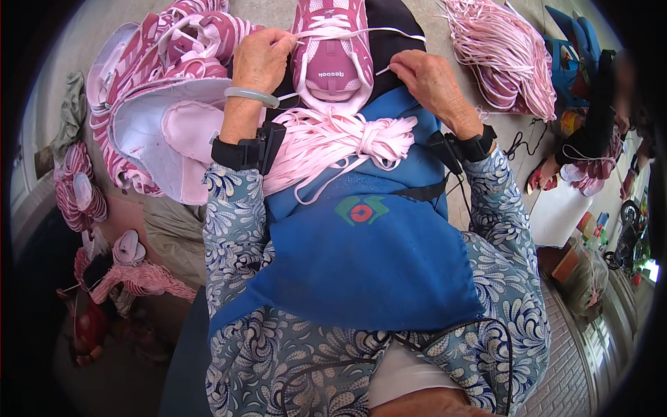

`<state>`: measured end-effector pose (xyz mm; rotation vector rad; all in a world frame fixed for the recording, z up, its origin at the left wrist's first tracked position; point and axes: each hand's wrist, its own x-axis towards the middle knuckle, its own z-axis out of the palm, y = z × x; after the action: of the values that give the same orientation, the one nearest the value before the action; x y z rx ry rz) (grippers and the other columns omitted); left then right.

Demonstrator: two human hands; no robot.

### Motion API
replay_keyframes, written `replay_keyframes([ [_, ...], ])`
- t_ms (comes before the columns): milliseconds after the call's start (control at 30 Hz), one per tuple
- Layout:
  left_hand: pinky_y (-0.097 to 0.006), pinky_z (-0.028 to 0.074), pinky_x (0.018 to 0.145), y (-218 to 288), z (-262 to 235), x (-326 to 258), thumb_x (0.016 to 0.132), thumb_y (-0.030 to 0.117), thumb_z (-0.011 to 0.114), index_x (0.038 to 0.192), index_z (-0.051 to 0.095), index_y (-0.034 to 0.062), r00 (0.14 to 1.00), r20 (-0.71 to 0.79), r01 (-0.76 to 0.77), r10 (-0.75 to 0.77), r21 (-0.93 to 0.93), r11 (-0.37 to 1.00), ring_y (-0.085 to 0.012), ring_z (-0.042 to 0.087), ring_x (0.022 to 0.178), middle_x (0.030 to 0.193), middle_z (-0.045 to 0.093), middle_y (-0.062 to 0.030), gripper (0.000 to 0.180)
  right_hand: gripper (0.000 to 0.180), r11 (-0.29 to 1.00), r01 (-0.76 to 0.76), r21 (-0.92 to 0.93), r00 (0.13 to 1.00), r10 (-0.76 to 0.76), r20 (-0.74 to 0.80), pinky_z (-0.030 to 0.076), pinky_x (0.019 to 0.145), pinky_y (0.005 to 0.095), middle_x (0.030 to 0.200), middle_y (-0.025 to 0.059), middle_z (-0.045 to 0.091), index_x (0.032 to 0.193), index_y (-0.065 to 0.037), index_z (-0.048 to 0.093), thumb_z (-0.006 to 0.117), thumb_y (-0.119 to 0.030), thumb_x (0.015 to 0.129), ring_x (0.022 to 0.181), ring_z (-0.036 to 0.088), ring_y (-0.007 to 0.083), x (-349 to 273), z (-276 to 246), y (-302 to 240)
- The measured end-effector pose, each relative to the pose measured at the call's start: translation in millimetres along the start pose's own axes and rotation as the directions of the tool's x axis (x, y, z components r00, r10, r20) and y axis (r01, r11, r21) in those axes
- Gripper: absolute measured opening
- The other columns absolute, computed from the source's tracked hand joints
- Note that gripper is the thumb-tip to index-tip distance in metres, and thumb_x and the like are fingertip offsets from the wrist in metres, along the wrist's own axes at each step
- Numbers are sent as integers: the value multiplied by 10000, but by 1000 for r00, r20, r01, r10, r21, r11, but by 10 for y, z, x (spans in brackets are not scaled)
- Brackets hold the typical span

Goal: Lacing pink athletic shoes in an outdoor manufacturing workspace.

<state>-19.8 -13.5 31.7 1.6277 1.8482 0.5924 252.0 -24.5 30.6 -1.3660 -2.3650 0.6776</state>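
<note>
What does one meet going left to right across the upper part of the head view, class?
Heap of pink shoes → left hand → pink shoe being laced → right hand → bundle of pink laces → blue object at the far right.

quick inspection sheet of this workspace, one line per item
surface: blue apron over the lap, grey table beyond
job's things: pink shoe being laced, white lace, pink lace bundle on the apron
clutter: shoe pile, loose lace heap
grippers: left hand and right hand each pinch the lace
cables: black cords from wrist straps
surroundings: another person at right
</note>
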Motion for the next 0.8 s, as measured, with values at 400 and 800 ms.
replay_keyframes([
  [400,-315,484,708,-110,70,68,793,329,647,863,702,54,1000,22,18,-17,-56,998,-210,634,737,794,677,-112,289,184,982,-98,161,991,111,-77,473,620,277,818,102,599,930,-39,636,579,-203,868,695,597,208,7,69,62],
  [800,-325,496,683,83,190,-147,803,287,644,850,683,39,971,-213,-109,108,6,994,-277,647,686,782,671,-135,256,113,951,269,155,914,-201,-352,439,647,387,769,147,514,814,-30,585,553,-138,822,719,542,317,76,188,46],
])
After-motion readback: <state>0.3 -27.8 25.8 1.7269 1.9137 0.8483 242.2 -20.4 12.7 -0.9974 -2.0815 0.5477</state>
